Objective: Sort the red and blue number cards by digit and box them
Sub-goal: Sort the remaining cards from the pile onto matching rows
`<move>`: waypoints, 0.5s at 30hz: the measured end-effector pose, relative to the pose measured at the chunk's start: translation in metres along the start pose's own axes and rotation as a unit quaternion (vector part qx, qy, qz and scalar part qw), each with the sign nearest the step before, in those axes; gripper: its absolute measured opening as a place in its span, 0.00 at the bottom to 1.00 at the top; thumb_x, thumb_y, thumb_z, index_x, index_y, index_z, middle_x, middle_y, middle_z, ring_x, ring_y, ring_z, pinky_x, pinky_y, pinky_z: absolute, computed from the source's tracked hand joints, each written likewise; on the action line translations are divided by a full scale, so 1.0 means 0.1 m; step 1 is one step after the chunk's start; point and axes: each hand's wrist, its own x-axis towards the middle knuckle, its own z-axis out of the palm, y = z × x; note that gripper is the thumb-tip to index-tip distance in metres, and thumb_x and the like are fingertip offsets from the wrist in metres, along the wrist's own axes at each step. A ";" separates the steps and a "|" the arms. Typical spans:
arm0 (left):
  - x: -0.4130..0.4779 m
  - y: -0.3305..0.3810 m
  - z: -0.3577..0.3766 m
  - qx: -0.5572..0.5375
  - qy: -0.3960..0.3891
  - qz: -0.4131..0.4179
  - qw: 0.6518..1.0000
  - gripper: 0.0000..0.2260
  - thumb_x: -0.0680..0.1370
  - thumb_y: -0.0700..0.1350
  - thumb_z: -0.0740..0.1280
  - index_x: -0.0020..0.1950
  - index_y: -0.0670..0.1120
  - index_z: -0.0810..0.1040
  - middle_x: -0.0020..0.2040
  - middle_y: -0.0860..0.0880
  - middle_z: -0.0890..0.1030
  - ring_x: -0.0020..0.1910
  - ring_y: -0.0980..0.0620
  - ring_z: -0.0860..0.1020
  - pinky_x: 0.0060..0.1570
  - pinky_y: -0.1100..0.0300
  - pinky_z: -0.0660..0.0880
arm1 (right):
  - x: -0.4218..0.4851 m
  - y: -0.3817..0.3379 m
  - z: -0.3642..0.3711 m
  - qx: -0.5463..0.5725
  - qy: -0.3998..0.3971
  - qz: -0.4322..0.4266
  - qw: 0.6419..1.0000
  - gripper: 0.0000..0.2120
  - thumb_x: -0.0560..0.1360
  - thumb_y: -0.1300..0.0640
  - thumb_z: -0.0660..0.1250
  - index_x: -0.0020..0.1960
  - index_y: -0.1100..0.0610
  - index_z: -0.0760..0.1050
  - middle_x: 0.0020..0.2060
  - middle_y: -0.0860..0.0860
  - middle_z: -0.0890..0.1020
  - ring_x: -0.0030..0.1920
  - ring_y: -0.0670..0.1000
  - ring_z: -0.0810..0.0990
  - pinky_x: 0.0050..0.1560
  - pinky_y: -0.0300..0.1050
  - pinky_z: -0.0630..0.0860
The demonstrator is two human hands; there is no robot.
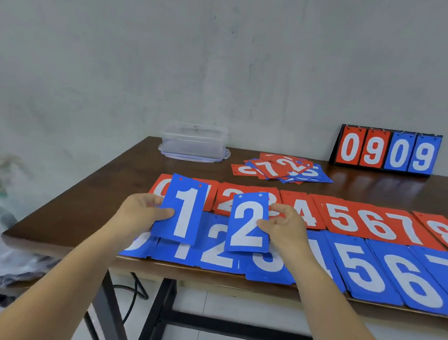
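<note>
Dark wooden counter (102,186) against a grey wall. Along its near edge, a row of blue number cards (371,272) in rising digit order from left to right; just behind it, a matching row of red number cards (348,218). By the far edge at the right, a standing flip scoreboard (385,151) reading 0909. Near the far left corner, a clear plastic box (194,141). Between box and scoreboard, a loose pile of mixed cards (282,168). Left hand (140,211) curled round a blue 1 card (184,212), thumb on its face; right hand (285,226) pinching a blue 2 card (248,223); both cards raised over the rows' left end
</note>
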 end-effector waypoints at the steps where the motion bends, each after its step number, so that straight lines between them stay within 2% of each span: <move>1: 0.01 -0.03 -0.05 0.018 -0.002 0.000 1.000 0.06 0.75 0.41 0.72 0.50 0.42 0.79 0.45 0.46 0.85 0.38 0.53 0.83 0.30 0.63 0.76 | -0.02 0.01 0.06 -0.009 0.001 0.004 1.000 0.22 0.74 0.62 0.71 0.65 0.55 0.69 0.44 0.49 0.80 0.47 0.50 0.80 0.38 0.44 0.80; 3: 0.03 -0.09 -0.11 0.059 -0.002 -0.008 0.998 0.05 0.75 0.41 0.72 0.49 0.41 0.79 0.45 0.46 0.84 0.35 0.55 0.80 0.27 0.66 0.74 | -0.09 0.04 0.19 -0.024 -0.005 0.012 1.000 0.22 0.73 0.61 0.72 0.65 0.55 0.69 0.42 0.49 0.80 0.47 0.50 0.81 0.43 0.48 0.82; 5: 0.05 -0.15 -0.11 0.079 -0.010 -0.011 0.997 0.06 0.74 0.41 0.73 0.48 0.41 0.79 0.47 0.46 0.83 0.40 0.51 0.82 0.36 0.60 0.79 | -0.16 0.09 0.33 -0.049 -0.009 0.015 0.999 0.23 0.73 0.61 0.72 0.65 0.55 0.69 0.41 0.51 0.80 0.46 0.50 0.81 0.47 0.50 0.81; 7: 0.06 -0.20 -0.06 0.152 -0.015 0.010 0.988 0.07 0.73 0.43 0.74 0.47 0.43 0.78 0.45 0.49 0.82 0.45 0.49 0.81 0.44 0.56 0.78 | -0.22 0.12 0.45 -0.140 0.006 -0.005 0.990 0.24 0.74 0.60 0.72 0.67 0.54 0.68 0.36 0.50 0.77 0.38 0.47 0.79 0.40 0.45 0.79; 10: 0.01 -0.23 0.05 0.295 0.012 0.070 0.953 0.11 0.73 0.47 0.74 0.51 0.46 0.76 0.42 0.52 0.76 0.48 0.49 0.78 0.44 0.59 0.74 | -0.32 0.11 0.54 -0.292 0.054 -0.031 0.954 0.25 0.74 0.57 0.71 0.68 0.52 0.65 0.33 0.48 0.74 0.32 0.45 0.74 0.29 0.39 0.68; 13: -0.02 -0.29 0.13 0.369 0.041 0.111 0.922 0.19 0.74 0.50 0.72 0.62 0.46 0.75 0.51 0.50 0.78 0.53 0.50 0.77 0.47 0.59 0.74 | -0.41 0.11 0.57 -0.371 0.080 -0.045 0.924 0.24 0.75 0.55 0.70 0.68 0.52 0.64 0.36 0.46 0.75 0.35 0.46 0.73 0.27 0.37 0.63; 15: -0.05 -0.31 0.16 0.421 0.057 0.128 0.896 0.18 0.74 0.52 0.70 0.61 0.47 0.73 0.53 0.50 0.78 0.50 0.51 0.76 0.44 0.59 0.74 | -0.46 0.10 0.58 -0.401 0.090 -0.056 0.910 0.22 0.76 0.53 0.69 0.66 0.52 0.65 0.46 0.47 0.78 0.41 0.48 0.76 0.31 0.38 0.65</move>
